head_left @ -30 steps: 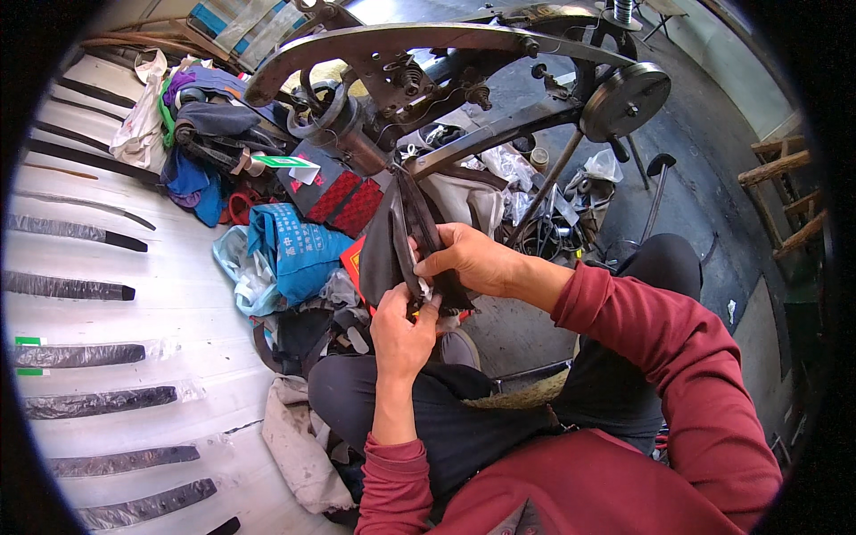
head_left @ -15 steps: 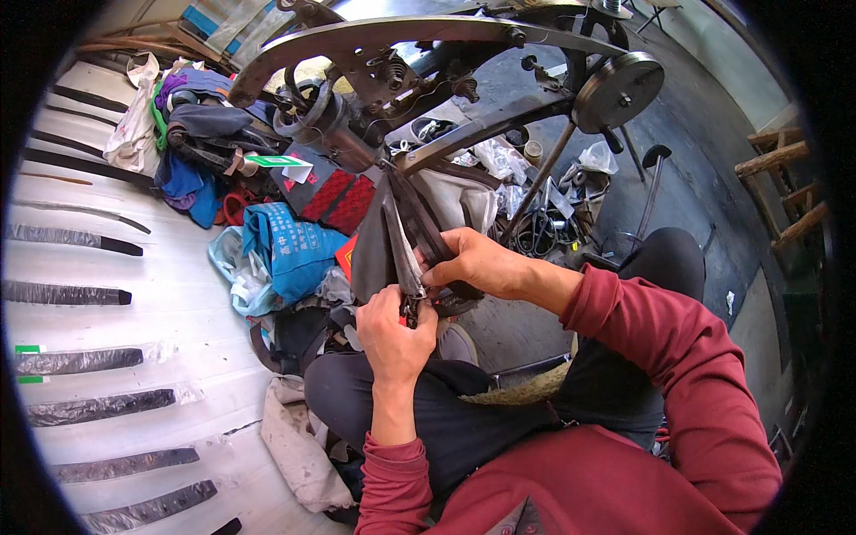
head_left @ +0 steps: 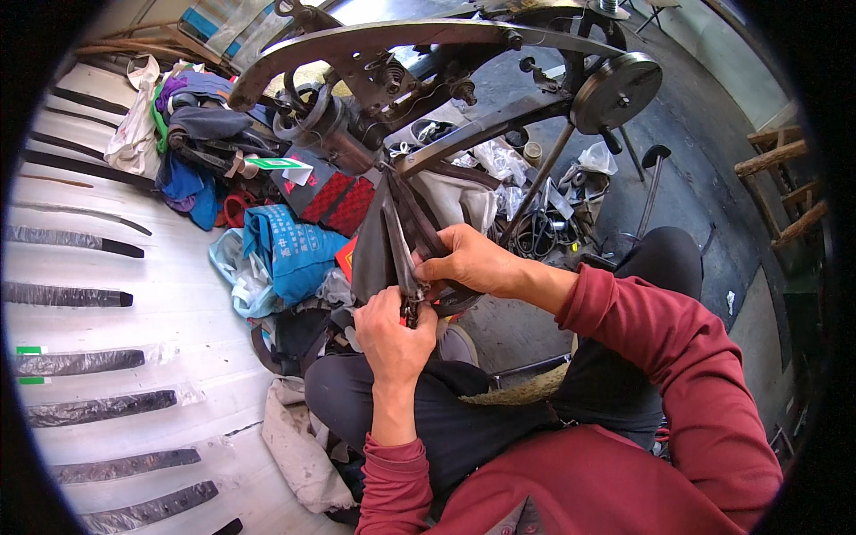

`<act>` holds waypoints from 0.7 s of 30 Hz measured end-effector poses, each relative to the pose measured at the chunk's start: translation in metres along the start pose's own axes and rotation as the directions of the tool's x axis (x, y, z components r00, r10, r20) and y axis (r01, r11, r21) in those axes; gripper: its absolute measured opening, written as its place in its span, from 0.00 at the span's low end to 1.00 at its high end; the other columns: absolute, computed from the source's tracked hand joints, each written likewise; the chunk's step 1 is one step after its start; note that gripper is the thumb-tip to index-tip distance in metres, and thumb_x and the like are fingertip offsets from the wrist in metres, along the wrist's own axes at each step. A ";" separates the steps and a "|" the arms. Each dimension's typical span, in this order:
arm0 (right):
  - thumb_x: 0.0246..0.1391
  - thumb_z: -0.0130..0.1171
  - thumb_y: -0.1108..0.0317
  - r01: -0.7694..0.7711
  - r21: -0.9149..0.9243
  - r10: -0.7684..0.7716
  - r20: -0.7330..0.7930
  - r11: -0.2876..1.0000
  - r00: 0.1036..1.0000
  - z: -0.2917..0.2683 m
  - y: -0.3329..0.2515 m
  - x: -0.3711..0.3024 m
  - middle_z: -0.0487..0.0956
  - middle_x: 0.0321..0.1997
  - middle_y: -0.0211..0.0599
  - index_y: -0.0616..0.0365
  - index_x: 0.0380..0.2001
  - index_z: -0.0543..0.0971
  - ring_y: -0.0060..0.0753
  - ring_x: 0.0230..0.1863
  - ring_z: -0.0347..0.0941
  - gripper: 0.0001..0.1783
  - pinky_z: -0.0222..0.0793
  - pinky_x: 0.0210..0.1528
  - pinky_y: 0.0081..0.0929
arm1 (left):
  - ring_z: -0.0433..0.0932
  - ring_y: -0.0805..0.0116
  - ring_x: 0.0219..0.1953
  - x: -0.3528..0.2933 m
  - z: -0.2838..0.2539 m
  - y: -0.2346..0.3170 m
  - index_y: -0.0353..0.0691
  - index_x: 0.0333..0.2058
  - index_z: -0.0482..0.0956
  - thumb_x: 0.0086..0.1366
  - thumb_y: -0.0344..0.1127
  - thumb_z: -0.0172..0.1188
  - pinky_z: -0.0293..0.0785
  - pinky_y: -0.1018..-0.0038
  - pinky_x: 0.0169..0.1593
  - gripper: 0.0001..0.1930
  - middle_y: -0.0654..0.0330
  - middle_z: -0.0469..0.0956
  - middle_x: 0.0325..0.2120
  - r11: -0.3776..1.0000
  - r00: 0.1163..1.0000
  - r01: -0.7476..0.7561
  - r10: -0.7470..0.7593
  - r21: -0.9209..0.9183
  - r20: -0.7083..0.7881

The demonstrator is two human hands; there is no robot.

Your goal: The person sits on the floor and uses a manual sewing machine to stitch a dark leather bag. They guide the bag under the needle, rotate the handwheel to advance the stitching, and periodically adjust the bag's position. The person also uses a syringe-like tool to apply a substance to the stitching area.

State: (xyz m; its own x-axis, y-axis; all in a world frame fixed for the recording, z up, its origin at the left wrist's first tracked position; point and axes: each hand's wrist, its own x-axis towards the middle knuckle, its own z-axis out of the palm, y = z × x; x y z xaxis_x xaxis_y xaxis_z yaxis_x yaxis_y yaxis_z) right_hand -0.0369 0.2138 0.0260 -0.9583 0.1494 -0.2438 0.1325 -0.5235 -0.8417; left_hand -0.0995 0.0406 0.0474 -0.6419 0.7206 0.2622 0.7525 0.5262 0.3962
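Observation:
A dark grey-brown, leather-like piece [head_left: 373, 254] with a pale lining edge hangs from the lower tip of the sewing machine's arm [head_left: 339, 143]. Its kind, perhaps a bag or a boot shaft, cannot be told. My left hand [head_left: 392, 337] is closed on its lower end, thumb and fingers pinched around a dark edge strip. Just above and to the right, my right hand [head_left: 468, 260] pinches the same edge between thumb and fingers. The two sets of fingertips are close together, and what lies between them is partly hidden.
The machine's round handwheel [head_left: 617, 94] stands at the upper right. To the left, a blue bag [head_left: 285, 254] and a heap of cloth [head_left: 209, 125] lie by a white surface [head_left: 169, 330] carrying dark strips. Tools and plastic bags [head_left: 504, 160] litter the floor. A wooden stool [head_left: 776, 187] is far right.
My right hand has shifted very slightly left and down along the edge. My left hand keeps its grip in nearly the same place.

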 end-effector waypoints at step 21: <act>0.62 0.64 0.66 -0.087 0.161 0.092 -0.027 0.983 0.995 0.001 0.000 0.005 0.81 0.29 0.33 0.64 0.32 0.81 0.25 0.26 0.78 0.11 0.79 0.32 0.24 | 0.79 0.50 0.35 -0.001 0.001 -0.002 0.37 0.29 0.76 0.53 0.33 0.66 0.69 0.58 0.43 0.09 0.53 0.79 0.27 1.000 1.000 0.005 -0.005 0.012 0.004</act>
State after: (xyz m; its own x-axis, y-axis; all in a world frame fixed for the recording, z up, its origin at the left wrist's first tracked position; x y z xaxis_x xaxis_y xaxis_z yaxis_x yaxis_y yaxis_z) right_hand -0.0414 0.2142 0.0255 -0.9348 0.1232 -0.3332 0.1725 -0.6624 -0.7290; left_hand -0.1002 0.0399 0.0454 -0.6454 0.7195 0.2566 0.7507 0.5355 0.3868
